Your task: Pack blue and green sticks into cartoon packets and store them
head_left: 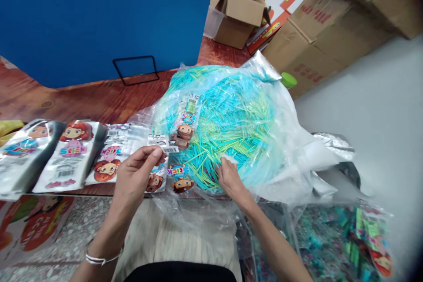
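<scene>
Seen from the middle of the view, the blue wall (pixel 99 17) fills ten to twelve o'clock. Below it the red-brown wooden table (pixel 99 97) runs across the view. Stacked cardboard boxes (pixel 317 31) stand at one to two o'clock.

At the centre, on the table, lies a big clear plastic bag (pixel 284 141), open and crumpled. It is heaped with thin blue and green sticks (pixel 238 128). A second clear sack (pixel 346 238) of filled colourful packs sits at four to five o'clock, below the table edge.

At nine o'clock a row of silver printed packets (pixel 69 154) lies side by side along the near table edge, cartoon faces up. One more printed packet (pixel 187 119) rests on top of the bag.

Our left hand (pixel 137 174), at seven o'clock, is closed in a pinch. Thumb and forefinger grip the top of a small clear pouch (pixel 163 144) by its barcode strip, and the other fingers are curled beneath. The pouch hangs just beside the bag's near left edge.

Our right hand (pixel 229 178), at six o'clock, is half curled with its fingers bent down into the sticks and touching them. The fingertips are hidden, so we cannot tell whether it grips any.

A thin silver bangle (pixel 99 259) circles the left wrist.
</scene>
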A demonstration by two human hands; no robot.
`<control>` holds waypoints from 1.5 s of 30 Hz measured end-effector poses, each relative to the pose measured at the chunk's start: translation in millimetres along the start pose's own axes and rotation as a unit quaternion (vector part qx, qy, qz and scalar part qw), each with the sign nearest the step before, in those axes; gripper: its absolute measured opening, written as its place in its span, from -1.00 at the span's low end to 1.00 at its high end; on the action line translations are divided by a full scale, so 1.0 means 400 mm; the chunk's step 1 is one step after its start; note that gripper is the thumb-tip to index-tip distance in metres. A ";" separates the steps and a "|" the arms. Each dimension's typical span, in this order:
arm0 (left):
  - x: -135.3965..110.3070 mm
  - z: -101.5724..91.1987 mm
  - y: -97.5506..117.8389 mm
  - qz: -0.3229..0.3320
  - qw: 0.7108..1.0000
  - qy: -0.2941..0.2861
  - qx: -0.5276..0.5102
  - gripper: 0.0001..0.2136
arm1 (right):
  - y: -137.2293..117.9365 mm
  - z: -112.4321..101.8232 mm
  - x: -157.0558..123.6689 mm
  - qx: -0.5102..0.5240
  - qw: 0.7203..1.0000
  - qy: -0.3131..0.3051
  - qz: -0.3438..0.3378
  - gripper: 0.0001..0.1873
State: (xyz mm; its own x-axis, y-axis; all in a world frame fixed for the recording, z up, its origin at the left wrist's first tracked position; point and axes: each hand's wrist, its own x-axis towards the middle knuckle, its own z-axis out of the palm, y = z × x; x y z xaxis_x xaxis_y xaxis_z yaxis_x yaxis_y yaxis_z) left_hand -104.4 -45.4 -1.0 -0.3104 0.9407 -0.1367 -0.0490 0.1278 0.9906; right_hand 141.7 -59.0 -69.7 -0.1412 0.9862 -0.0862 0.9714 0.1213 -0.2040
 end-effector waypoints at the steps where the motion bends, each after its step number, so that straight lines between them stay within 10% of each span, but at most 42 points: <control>1: -0.001 0.003 0.000 -0.003 1.000 -0.006 0.001 -0.84 | 0.000 -0.004 -0.001 0.002 1.000 -0.005 -0.003 -0.81; 13: 0.007 0.010 -0.013 -0.012 1.000 -0.018 0.019 -0.80 | 0.026 -0.112 -0.041 0.134 0.985 -0.069 -0.087 -0.81; 19: 0.014 0.032 -0.011 -0.020 0.999 -0.032 0.011 -0.79 | 0.074 -0.094 0.014 0.484 0.870 0.077 0.053 -0.75; 24: 0.018 0.053 -0.004 -0.031 0.999 -0.041 0.002 -0.78 | 0.087 -0.023 0.055 0.573 0.795 0.173 0.094 -0.74; 45: 0.042 0.085 -0.017 -0.063 0.995 -0.075 0.025 -0.75 | 0.016 -0.033 0.032 0.457 0.885 0.082 0.037 -0.65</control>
State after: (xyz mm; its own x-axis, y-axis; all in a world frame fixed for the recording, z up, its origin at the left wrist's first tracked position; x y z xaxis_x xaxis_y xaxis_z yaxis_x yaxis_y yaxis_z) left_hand -76.9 -19.7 -10.0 -0.1591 0.9522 -0.2609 -0.0302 0.2594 0.9653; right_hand 148.6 -44.3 -59.3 0.0191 0.9998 -0.0058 0.4073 -0.0130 -0.9132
